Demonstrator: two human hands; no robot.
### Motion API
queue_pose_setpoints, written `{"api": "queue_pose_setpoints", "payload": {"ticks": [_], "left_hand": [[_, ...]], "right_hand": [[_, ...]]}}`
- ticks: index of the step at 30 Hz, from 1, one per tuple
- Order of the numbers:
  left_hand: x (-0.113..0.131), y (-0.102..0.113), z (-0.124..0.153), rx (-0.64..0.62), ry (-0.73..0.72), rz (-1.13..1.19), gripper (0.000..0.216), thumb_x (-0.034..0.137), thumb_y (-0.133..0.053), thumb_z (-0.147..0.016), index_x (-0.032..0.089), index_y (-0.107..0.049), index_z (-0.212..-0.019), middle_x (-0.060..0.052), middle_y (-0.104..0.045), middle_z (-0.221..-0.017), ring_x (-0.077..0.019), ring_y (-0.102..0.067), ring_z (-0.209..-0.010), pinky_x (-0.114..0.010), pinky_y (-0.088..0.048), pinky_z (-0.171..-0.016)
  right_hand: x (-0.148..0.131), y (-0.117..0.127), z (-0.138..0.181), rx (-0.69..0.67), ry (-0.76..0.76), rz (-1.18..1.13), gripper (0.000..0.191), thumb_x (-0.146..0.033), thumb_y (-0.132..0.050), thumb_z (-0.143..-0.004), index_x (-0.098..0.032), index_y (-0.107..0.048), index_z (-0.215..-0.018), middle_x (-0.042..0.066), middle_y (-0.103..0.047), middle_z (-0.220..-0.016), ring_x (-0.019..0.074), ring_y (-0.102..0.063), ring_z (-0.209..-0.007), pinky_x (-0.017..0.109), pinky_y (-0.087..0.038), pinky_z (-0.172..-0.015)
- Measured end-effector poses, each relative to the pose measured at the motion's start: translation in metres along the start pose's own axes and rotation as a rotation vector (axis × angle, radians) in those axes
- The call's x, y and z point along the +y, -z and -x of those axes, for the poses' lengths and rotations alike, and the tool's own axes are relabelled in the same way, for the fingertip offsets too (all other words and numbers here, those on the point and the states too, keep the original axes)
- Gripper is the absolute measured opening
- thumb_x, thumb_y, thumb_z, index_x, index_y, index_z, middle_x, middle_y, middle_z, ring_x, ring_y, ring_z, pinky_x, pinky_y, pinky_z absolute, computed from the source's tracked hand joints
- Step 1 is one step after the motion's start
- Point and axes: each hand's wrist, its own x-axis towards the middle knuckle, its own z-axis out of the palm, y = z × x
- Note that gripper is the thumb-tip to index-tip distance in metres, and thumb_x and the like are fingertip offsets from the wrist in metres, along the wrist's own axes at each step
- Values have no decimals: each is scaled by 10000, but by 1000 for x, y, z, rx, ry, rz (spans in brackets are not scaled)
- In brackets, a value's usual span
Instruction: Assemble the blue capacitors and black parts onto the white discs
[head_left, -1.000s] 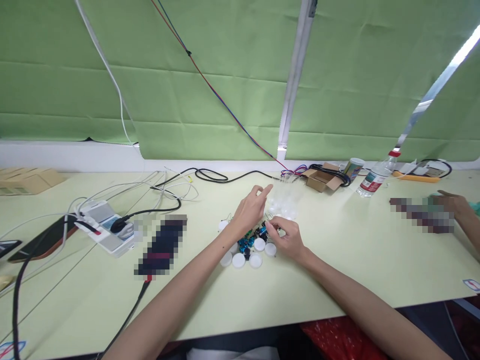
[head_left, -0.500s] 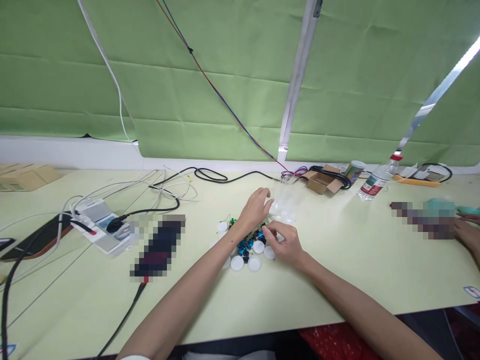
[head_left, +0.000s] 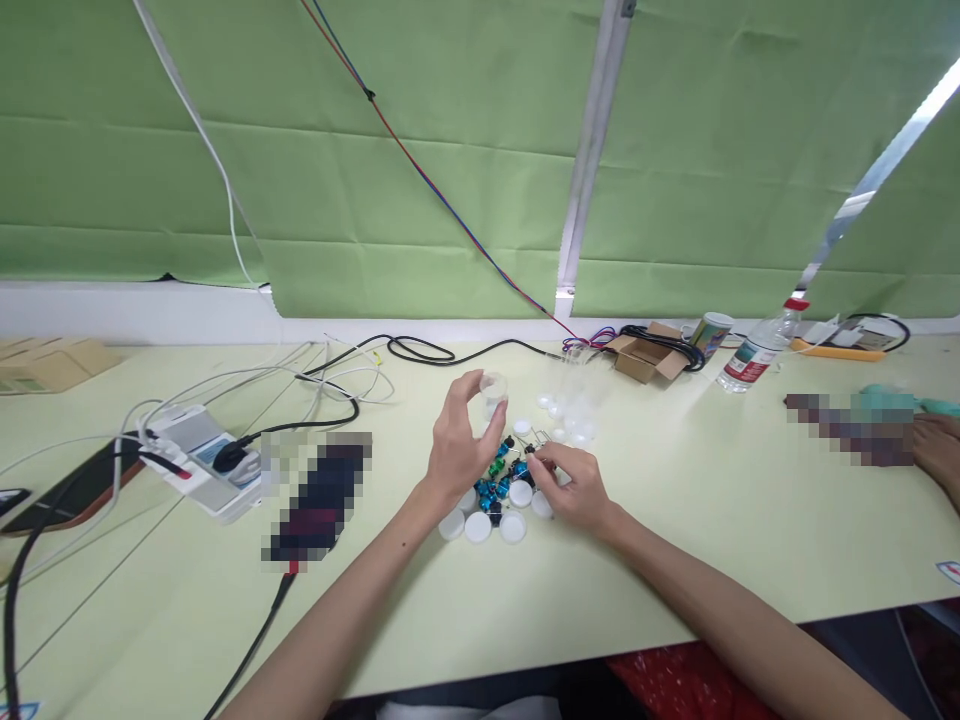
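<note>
In the head view my left hand (head_left: 461,440) is closed around a small clear plastic container (head_left: 493,388), held upright above the table between thumb and fingers. My right hand (head_left: 574,482) is pinched at the right side of a pile of small blue components with wire leads (head_left: 491,490). A dark little part with thin leads (head_left: 530,450) shows at its fingertips. A green component (head_left: 496,466) lies in the same pile. Round white caps (head_left: 478,527) surround the pile, several of them near my right hand. Behind the hands several clear containers (head_left: 574,400) stand together.
An open cardboard box (head_left: 646,358), a can (head_left: 712,338) and a water bottle (head_left: 759,350) stand along the back. At left are a power strip (head_left: 199,460), tangled cables and a blurred dark object (head_left: 319,500). Another person's hand (head_left: 937,450) rests at far right.
My left hand has moved left from near the clear containers, and a clear container now shows in it. My right hand has stayed at the pile's right side.
</note>
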Motion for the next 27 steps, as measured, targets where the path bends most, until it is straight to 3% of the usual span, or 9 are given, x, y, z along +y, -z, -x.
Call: {"api": "queue_pose_setpoints", "payload": {"ticks": [6, 13, 17, 23, 27], "left_hand": [[-3, 14, 21, -2, -125, -114, 488, 139, -614, -845, 192, -466, -1306, -100, -642, -1064, -194, -638, -993, -329, -536, -882], [-13, 13, 31, -79, -132, -132, 468, 140, -608, -849, 202, -503, -1301, -111, -617, -1060, -199, -618, -972, -318, -530, -843], [-18, 15, 31, -45, -38, -137, 462, 178, -554, -898, 199, -452, -1348, -104, -631, -1043, -196, -621, -965, -321, -517, -841], [-19, 14, 32, 72, 94, -160, 486, 206, -542, -913, 194, -399, -1377, -70, -611, -963, -173, -594, -871, -330, -499, -829], [-20, 12, 36, 55, 119, -168, 477, 227, -538, -920, 205, -402, -1376, -72, -620, -984, -174, -605, -892, -324, -497, -832]], "right_hand": [[-4, -1, 1, 41, 34, -30, 166, -159, -517, -892, -189, -571, -738, 1, -540, -558, 111, -461, -492, 252, -388, -486], [-7, 0, -11, 66, -79, -65, 199, -202, -534, -900, -184, -571, -705, -10, -528, -557, 101, -448, -489, 250, -402, -496], [-17, 3, -38, 59, -102, -124, 250, -246, -536, -909, -179, -568, -670, -3, -552, -567, 104, -473, -511, 258, -429, -535], [-39, 10, -101, 211, -186, -216, 341, -406, -526, -926, -190, -551, -663, -1, -544, -557, 109, -496, -495, 265, -448, -534], [-43, 14, -126, 74, -262, -308, 391, -488, -530, -913, -192, -526, -657, -25, -493, -505, 96, -477, -432, 242, -413, -464]]}}
